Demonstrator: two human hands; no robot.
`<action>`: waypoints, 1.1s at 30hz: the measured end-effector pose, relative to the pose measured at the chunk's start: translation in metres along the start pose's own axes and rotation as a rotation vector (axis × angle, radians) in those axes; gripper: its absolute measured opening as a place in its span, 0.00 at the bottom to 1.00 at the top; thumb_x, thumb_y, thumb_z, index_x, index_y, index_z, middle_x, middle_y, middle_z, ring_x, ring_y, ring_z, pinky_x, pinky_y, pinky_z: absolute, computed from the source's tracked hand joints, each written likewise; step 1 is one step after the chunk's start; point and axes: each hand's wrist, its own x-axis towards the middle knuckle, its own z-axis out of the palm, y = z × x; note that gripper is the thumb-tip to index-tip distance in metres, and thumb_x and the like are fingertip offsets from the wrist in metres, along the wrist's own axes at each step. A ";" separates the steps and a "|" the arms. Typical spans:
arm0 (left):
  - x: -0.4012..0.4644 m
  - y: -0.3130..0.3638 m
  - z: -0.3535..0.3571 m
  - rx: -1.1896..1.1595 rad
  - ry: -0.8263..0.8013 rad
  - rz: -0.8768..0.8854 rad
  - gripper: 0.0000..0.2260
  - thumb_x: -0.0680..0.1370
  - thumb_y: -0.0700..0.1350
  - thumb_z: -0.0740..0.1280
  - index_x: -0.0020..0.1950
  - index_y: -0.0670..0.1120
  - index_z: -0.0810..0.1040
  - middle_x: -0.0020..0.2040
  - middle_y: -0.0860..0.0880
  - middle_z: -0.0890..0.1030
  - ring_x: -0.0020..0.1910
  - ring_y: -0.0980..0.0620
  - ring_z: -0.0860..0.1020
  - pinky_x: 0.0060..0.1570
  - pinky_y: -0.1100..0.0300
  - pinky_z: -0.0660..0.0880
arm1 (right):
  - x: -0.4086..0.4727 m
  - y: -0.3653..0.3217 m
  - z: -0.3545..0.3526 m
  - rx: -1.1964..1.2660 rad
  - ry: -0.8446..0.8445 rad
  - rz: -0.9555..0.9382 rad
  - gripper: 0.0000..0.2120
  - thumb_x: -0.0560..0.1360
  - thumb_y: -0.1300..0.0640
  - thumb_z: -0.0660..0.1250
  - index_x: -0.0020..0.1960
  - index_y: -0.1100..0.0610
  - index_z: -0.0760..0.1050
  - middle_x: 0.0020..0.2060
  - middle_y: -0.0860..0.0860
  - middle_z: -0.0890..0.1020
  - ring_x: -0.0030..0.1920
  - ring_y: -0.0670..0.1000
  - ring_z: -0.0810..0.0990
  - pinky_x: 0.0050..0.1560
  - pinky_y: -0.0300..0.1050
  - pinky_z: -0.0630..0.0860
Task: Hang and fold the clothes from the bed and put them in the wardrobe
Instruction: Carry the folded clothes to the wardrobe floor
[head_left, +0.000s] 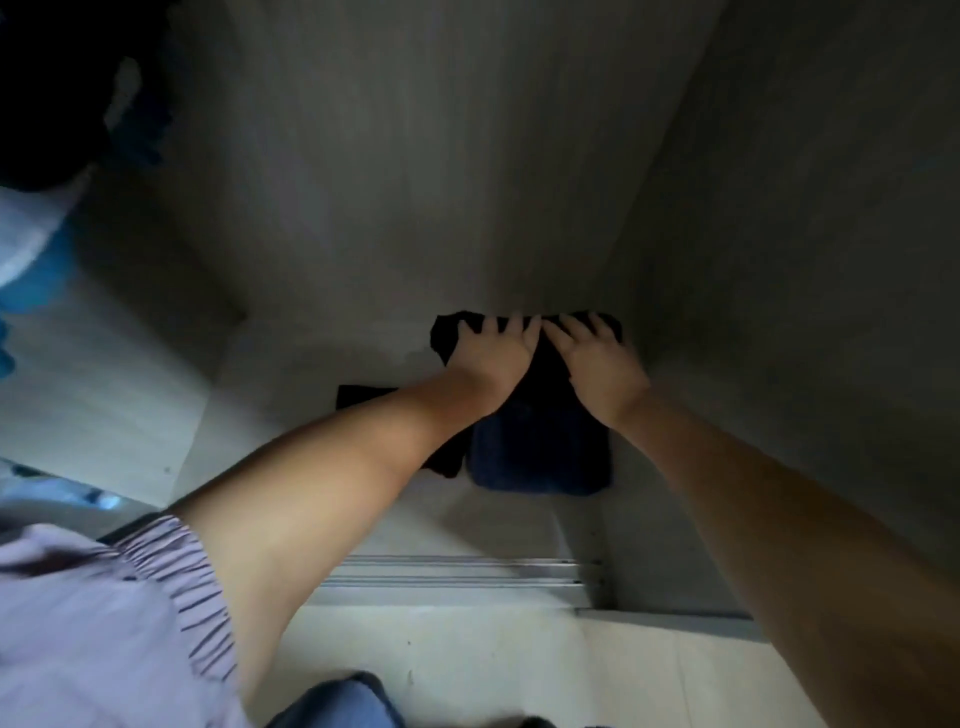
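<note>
A folded black garment (447, 332) lies on the wardrobe floor (291, 395) against the back wall, near the right corner. My left hand (493, 358) and my right hand (597, 364) rest side by side on top of it, fingers spread and pressing down on the cloth. Under the near part of the black piece sits a folded dark blue garment (545, 457). More black cloth (358, 397) shows to the left, behind my left forearm.
Clothes (47, 130) in black, white and blue hang at the upper left inside the wardrobe. The right side wall (779, 260) stands close to the pile. Metal sliding-door rails (452, 577) run along the wardrobe's front edge, with pale floor (493, 670) before them.
</note>
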 end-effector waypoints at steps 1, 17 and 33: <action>0.014 0.000 0.015 -0.031 0.045 -0.012 0.29 0.83 0.46 0.57 0.79 0.44 0.45 0.78 0.41 0.53 0.75 0.38 0.54 0.70 0.36 0.56 | 0.012 0.006 0.014 -0.042 0.045 0.001 0.31 0.81 0.58 0.56 0.79 0.51 0.45 0.78 0.53 0.53 0.76 0.62 0.52 0.71 0.65 0.58; 0.071 0.075 0.292 -0.004 -0.038 0.110 0.35 0.81 0.46 0.59 0.78 0.46 0.37 0.78 0.41 0.40 0.76 0.34 0.42 0.70 0.33 0.47 | 0.016 0.019 0.311 -0.028 -0.043 0.230 0.35 0.81 0.55 0.54 0.77 0.49 0.34 0.77 0.57 0.37 0.76 0.64 0.36 0.73 0.67 0.47; 0.040 -0.009 0.024 -0.435 0.087 -0.044 0.18 0.78 0.49 0.60 0.67 0.48 0.72 0.60 0.42 0.79 0.58 0.41 0.77 0.56 0.53 0.74 | 0.018 0.042 0.053 0.134 -0.057 0.184 0.24 0.82 0.49 0.54 0.75 0.54 0.61 0.62 0.57 0.77 0.58 0.58 0.78 0.54 0.49 0.74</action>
